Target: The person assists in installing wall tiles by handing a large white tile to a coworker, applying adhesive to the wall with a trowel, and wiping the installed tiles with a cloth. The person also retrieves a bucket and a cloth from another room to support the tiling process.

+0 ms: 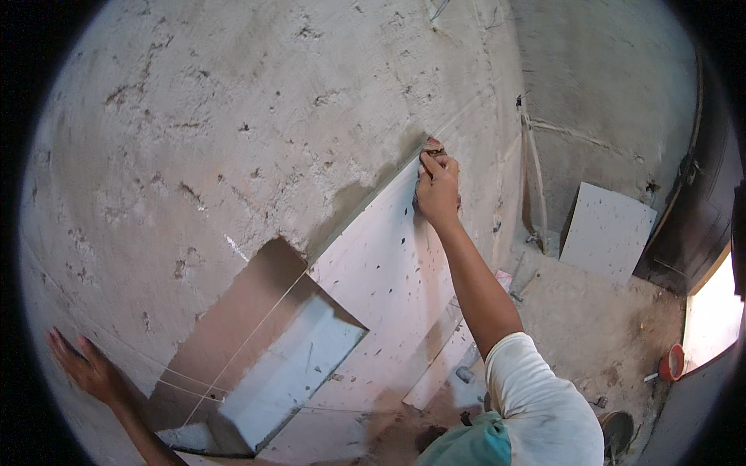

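Note:
A white tile with dark specks [381,248] stands against the rough plastered wall [233,140], with grey mortar along its upper edge. At that tile's far upper corner, my right hand [439,186] is closed around a small reddish-brown piece [434,145]; its exact kind is unclear. Part of the piece is hidden by the fingers. Far to the left, my left hand [81,369] is open, fingers spread, by the wall and holding nothing. Between the hands, a thin string [256,326] runs slantwise across a brown, damp-looking mortar patch [225,326].
More pale tiles [326,373] lie below the string. Another speckled tile [606,233] leans against the far wall at the right. An orange-red container [671,362] and a dark round bucket [616,431] stand on the dusty floor [575,326]. A bright opening [715,311] is at far right.

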Demonstrator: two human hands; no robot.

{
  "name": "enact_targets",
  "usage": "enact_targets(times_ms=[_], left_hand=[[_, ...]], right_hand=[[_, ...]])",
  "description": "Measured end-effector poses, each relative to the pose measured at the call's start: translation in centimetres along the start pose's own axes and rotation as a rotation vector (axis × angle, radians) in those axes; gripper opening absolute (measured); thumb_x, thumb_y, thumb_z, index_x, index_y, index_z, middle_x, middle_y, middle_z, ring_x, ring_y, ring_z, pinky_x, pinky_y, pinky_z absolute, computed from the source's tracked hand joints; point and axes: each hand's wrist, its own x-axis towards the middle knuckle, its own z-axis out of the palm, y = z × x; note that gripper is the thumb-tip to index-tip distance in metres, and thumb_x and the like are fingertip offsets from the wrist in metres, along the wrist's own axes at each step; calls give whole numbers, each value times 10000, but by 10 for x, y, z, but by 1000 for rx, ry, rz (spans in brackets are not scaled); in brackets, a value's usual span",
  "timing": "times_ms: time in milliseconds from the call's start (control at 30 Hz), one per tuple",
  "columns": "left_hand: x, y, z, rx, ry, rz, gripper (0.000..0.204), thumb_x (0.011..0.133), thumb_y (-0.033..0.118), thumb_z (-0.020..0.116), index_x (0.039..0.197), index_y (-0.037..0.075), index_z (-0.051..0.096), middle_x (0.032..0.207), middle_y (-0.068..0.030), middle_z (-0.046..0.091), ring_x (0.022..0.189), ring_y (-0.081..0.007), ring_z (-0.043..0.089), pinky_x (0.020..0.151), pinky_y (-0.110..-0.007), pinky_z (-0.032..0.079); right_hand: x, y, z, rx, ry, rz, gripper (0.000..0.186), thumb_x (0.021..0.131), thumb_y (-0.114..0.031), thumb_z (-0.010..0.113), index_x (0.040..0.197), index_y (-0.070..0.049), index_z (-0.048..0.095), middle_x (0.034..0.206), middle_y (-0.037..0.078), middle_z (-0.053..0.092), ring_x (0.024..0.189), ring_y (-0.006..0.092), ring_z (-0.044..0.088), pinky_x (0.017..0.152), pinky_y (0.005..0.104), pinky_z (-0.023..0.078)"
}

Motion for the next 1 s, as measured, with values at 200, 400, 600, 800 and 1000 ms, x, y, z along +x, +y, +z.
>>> enact_targets(times_ms=[200,400,600,800,1000], left_hand=[[2,12,-4,-22,-8,-15,487,1003,309,455,1417,56,416,1488,-143,377,1395,-307,318,1151,-452,208],[5,21,-9,-55,-26,-64,495,995,335,473,1413,76,423,1492,-136,372,1395,-290,319,1150,-445,202],[6,16,-8,-45,2,-54,511,983,369,489,1406,87,437,1489,-133,376,1387,-296,333,1143,-444,219],[3,7,-2,-33,39,7,543,979,424,471,1430,128,411,1499,-117,364,1405,-287,304,1146,-485,197],[3,6,-4,-41,36,18,539,984,427,453,1439,143,399,1509,-110,350,1413,-278,291,1150,-503,177]], right_hand=[[-30,-40,-5,52,-96,9,284,859,-60,601,1127,19,650,1077,197,520,1011,325,533,880,369,446],[-66,-79,-8,104,-159,-78,283,850,-48,610,1115,44,645,1048,192,512,1000,318,528,867,365,447],[-110,-126,-10,194,-213,-126,287,808,-18,626,1086,47,644,1032,212,502,981,348,516,863,391,435],[-148,-168,-14,257,-289,-176,284,799,-2,652,1081,22,658,1015,191,512,927,312,539,819,364,454],[-179,-197,-31,450,-554,-150,252,820,9,625,1069,6,664,1024,163,534,956,282,554,838,329,452]])
